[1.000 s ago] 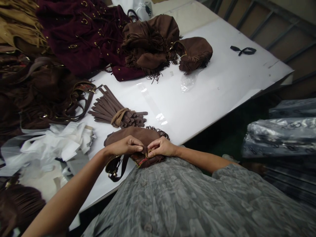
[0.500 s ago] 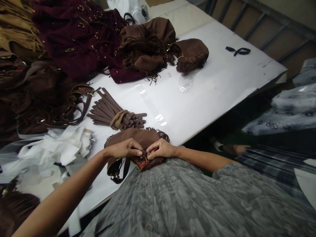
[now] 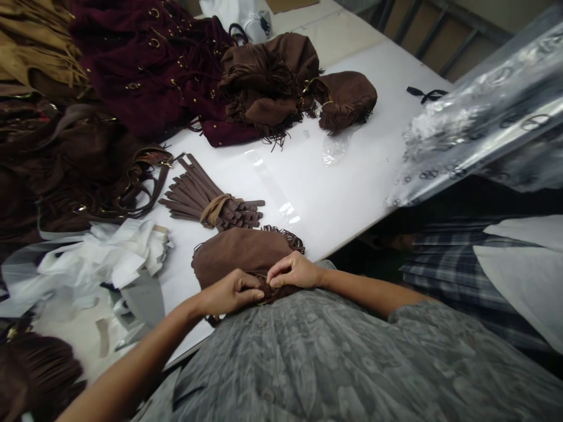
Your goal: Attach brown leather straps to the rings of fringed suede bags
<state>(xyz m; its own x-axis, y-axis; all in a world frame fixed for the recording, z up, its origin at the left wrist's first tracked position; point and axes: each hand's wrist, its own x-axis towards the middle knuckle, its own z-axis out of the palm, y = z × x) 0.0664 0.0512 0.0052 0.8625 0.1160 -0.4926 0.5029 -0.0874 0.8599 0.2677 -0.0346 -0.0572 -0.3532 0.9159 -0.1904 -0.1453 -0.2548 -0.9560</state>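
Observation:
A brown fringed bag point(image 3: 240, 249) lies on its side at the table's near edge, against my body. My left hand point(image 3: 235, 288) pinches the bag at its opening, fingers closed. Close beside it, my right hand point(image 3: 295, 272) also pinches the bag's edge with thumb and forefinger. The fingertips almost meet, and the small part between them is too hidden to make out. Just beyond the bag lies a bundle of brown straps point(image 3: 215, 202), tied round with a tan band.
White paper strips point(image 3: 109, 252) are heaped at left. Dark brown bags point(image 3: 65, 158), maroon bags point(image 3: 145, 70) and another brown bag point(image 3: 347, 99) cover the table's far side. At right, plastic-wrapped goods point(image 3: 479, 117) overhang the white table point(image 3: 352, 176), near a person's plaid skirt point(image 3: 457, 264).
The bag has rolled toward me, hiding the red patterned lining and the strap loop. Both hands have shifted slightly nearer to me. Plastic-wrapped goods have swung in over the table's right edge.

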